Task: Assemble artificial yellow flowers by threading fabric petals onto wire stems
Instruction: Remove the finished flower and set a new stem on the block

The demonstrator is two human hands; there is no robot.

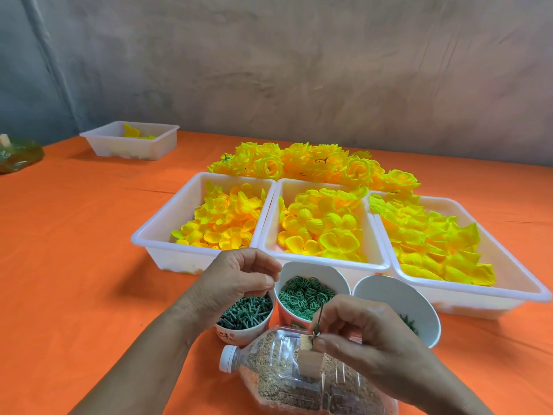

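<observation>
My right hand (359,333) pinches a thin green wire stem (318,322) upright over a small block on a sand-filled plastic bottle (287,375) lying on its side. My left hand (236,280) hovers with curled fingers over a cup of green tubes (245,314); whether it holds a piece I cannot tell. Beside it stand a cup of green rings (305,295) and a white cup (398,307) with some green bits. Three white trays of yellow fabric petals sit behind: left (158,232), middle (374,235), right (508,274).
A heap of finished yellow flowers (314,166) lies behind the trays. Another white tray (131,142) with a few petals stands at the far left, and a green plastic bag (18,157) at the left edge. An orange cloth (74,250) covers the table; a grey wall rises behind.
</observation>
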